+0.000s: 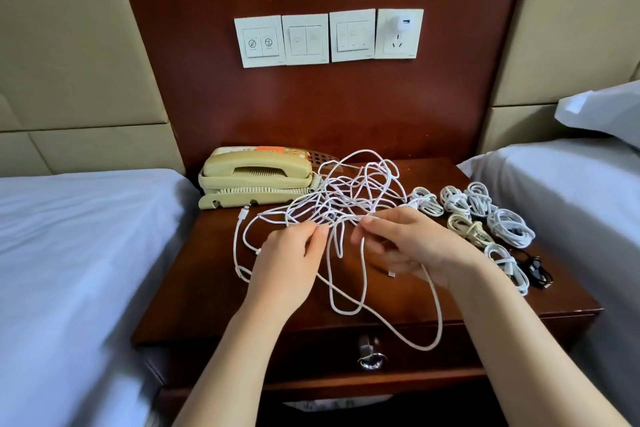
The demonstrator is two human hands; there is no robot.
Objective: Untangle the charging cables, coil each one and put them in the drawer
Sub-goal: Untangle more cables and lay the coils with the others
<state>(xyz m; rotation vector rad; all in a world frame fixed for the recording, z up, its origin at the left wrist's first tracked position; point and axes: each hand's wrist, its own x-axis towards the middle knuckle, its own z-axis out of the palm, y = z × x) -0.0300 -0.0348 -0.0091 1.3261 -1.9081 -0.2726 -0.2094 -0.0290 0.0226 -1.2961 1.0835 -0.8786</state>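
A tangle of white charging cables (349, 191) is spread over the middle of the wooden nightstand (207, 295), with long loops hanging past its front edge. My left hand (291, 253) pinches strands at the tangle's near side. My right hand (408, 246) pinches strands just to the right, and a white plug hangs below its palm. Several coiled white cables (478, 204), one beige coil (465, 227) and a black cable (535, 270) lie on the nightstand's right side. The drawer (450, 340) below the top is shut, with a metal ring handle (370, 355).
A beige telephone (256, 177) stands at the back left of the nightstand. Beds with white sheets flank it, left (69, 253) and right (571, 184). Wall switches (304, 38) and a socket with a white charger (403, 26) sit above.
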